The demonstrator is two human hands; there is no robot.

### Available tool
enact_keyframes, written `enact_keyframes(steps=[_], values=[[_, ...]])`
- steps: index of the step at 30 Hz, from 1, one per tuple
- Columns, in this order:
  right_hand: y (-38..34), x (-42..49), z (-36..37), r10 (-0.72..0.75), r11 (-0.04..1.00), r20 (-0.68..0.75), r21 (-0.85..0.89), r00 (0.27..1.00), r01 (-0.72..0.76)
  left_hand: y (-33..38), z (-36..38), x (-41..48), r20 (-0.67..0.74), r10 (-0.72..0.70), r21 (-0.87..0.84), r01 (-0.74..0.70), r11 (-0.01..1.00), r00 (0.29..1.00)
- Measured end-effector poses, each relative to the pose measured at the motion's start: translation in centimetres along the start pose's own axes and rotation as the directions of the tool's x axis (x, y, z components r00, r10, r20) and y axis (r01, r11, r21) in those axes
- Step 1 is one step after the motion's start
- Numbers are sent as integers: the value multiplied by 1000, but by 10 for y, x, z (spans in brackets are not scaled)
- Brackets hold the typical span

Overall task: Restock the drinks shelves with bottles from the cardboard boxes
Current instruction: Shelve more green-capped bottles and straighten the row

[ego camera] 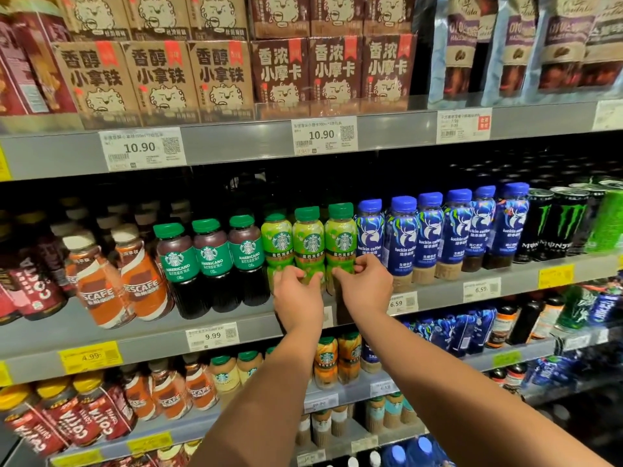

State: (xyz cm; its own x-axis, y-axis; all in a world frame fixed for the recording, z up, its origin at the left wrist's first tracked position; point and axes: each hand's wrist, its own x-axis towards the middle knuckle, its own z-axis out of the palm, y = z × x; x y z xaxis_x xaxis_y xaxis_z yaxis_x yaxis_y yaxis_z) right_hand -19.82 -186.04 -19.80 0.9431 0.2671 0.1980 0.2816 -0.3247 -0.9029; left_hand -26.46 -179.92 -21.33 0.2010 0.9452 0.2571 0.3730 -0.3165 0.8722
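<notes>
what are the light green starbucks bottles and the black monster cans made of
The light green Starbucks bottles look like plastic under glossy printed shrink sleeves, with moulded green caps. The black Monster cans are probably aluminium: silvery rimmed tops, smooth dark printed walls.

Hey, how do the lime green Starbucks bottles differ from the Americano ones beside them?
The lime green bottles wear pale green wraps; the Americano bottles have a dark green band with black liquid showing below. The left hand and right hand grip the lime green bottles low down; the Americano bottles stand untouched. Both have green caps, the Starbucks logo, and share one shelf.
</notes>
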Motion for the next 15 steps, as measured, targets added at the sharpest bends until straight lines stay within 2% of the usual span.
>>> enact_keyframes(steps=[4, 7, 9, 11, 13, 15], values=[[2, -1, -4, 5, 998, 39, -55, 999, -3, 1, -14, 4, 89, 47, 37, -50, 998, 995], [-1, -6, -13, -28, 965, 212, -249, 977, 81, 2, -32, 8, 216, 134, 199, -178, 964, 967], [-6, -10, -20, -88, 857, 343, -452, 935, 246, 2, -45, 8, 332, 206, 361, -326, 874, 920], [-12, -18, -24, -131, 707, 453, -581, 882, 403, 0, -57, 5, 439, 245, 496, -461, 736, 864], [-17, -28, -25, -120, 599, 544, -627, 830, 498, -4, -68, -1, 507, 231, 576, -526, 626, 830], [-18, -40, -23, -72, 547, 610, -637, 789, 543, -10, -78, -8, 541, 184, 632, -541, 555, 821]])
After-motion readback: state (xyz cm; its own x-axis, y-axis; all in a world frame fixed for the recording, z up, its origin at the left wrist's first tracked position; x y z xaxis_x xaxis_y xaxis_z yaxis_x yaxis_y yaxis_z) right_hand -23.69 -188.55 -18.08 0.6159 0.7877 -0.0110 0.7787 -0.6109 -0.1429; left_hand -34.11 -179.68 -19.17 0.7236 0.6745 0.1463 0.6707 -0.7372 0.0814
